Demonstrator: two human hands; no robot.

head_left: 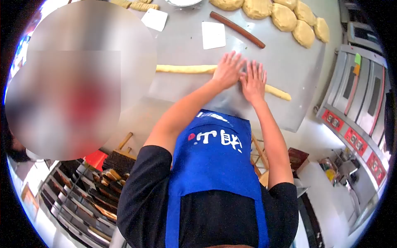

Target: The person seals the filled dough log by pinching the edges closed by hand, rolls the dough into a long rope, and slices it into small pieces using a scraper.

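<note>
A long, thin rope of pale yellow dough (186,69) lies across the metal table (178,89). Both hands rest on its middle, side by side, with the inner edges close together. My left hand (228,71) lies palm down with its fingers spread forward. Just to its right, my right hand (254,82) is also flat, fingers stretched out. The dough beneath the palms is hidden; its right end (279,92) sticks out beyond my right hand, and its left part runs toward the blurred area.
Beyond the hands lie a brown rolling pin (237,29), two white scrapers (214,35) (154,20) and several dough lumps (284,17). A bowl (182,1) stands at the top edge. Ovens (359,95) are at right, a tray rack (82,198) at lower left.
</note>
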